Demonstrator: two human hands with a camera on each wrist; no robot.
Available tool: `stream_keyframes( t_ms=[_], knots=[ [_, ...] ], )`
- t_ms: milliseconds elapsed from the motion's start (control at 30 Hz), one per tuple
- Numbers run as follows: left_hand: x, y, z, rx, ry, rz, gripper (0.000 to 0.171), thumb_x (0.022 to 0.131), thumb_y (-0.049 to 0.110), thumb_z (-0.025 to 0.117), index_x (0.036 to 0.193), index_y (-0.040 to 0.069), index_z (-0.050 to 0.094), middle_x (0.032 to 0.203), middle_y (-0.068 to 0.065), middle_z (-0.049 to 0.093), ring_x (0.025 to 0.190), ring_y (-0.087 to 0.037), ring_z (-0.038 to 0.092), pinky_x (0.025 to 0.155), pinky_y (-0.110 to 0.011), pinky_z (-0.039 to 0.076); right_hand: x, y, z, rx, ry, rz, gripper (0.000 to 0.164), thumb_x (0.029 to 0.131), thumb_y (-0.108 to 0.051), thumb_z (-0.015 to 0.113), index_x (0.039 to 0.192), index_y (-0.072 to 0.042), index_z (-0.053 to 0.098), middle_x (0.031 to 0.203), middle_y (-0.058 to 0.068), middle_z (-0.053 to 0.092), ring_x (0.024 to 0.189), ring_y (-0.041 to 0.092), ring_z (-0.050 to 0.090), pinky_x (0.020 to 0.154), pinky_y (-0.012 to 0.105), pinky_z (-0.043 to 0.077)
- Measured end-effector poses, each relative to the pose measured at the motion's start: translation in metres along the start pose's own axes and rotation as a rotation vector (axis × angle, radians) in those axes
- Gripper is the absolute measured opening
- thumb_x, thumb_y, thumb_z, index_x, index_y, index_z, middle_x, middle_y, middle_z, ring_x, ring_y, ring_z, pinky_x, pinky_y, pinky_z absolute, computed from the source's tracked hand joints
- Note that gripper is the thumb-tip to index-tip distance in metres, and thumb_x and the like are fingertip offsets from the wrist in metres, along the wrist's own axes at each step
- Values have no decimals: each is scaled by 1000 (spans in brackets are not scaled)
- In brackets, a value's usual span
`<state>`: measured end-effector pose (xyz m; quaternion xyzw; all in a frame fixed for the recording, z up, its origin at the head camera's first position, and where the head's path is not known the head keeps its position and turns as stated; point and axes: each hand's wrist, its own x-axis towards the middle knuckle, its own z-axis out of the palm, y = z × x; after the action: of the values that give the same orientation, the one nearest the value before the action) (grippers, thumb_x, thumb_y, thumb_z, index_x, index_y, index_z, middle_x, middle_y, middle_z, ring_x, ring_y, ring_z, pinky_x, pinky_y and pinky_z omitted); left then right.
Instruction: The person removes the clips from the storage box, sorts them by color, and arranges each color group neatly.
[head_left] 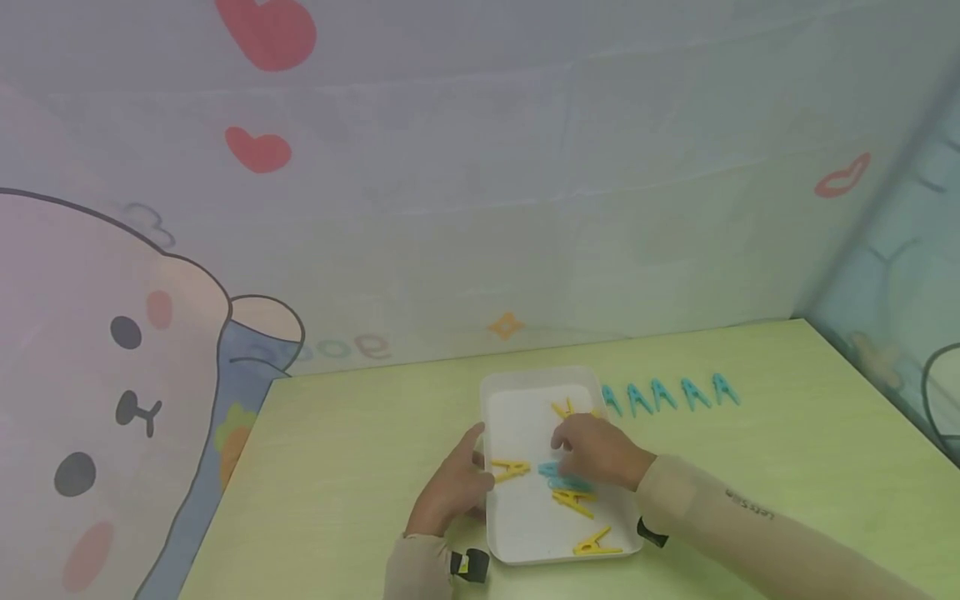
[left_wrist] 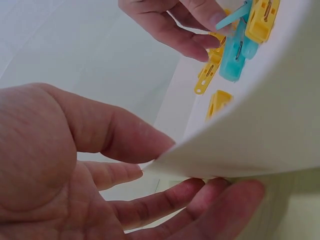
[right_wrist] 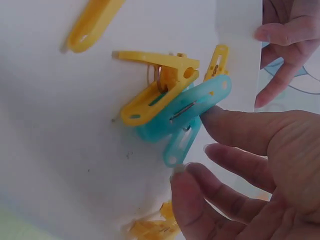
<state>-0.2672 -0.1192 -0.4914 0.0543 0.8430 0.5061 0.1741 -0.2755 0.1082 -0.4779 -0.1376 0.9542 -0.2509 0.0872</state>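
Observation:
A white tray point(head_left: 517, 533) holds several yellow clothespins point(head_left: 592, 546) and overlapping blue clothespins point(right_wrist: 165, 122). My left hand point(head_left: 453, 483) grips the tray's left side, thumb at the rim point(left_wrist: 200, 142) and fingers against the outside of the wall. Over the tray's middle, my right hand point(head_left: 600, 450) has its thumb against a blue clothespin point(right_wrist: 202, 97). Its fingertips, loosely bent and apart from the thumb, come right at the end of a blue clothespin handle point(right_wrist: 175, 152). A yellow clothespin point(right_wrist: 155, 92) lies against the blue ones.
Right of the tray, several blue clothespins point(head_left: 660, 395) stand in a row on the light green table point(head_left: 337, 467). A printed cloth wall point(head_left: 525, 208) closes off the back, and another panel point(head_left: 915, 275) stands along the right.

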Motion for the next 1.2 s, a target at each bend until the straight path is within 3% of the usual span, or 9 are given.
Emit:
stream_keyframes(
  t_ms=[433,800,1200],
  knots=[
    [1,-1,1,-37,-9,-2,85,80,-5,54,157,8,22,129,-29,48,88,-33,60,58,-43,59,1,-2,9,-77,-31,-91,17,79,-1,79,94,2,72,101,8,65,94,26,60,88,44,52],
    [2,-2,1,-23,-10,4,84,80,-5,54,157,7,22,127,-27,50,88,-32,60,59,-42,58,4,-2,11,-92,-18,-84,9,82,-2,75,90,0,71,94,7,65,90,26,61,84,44,53],
    [0,1,0,-50,-8,-9,86,78,-6,53,157,7,22,126,-27,50,87,-32,60,60,-44,59,6,-5,14,-116,-10,-42,13,84,-4,75,95,0,69,95,8,65,91,26,61,86,43,54]
  ],
)
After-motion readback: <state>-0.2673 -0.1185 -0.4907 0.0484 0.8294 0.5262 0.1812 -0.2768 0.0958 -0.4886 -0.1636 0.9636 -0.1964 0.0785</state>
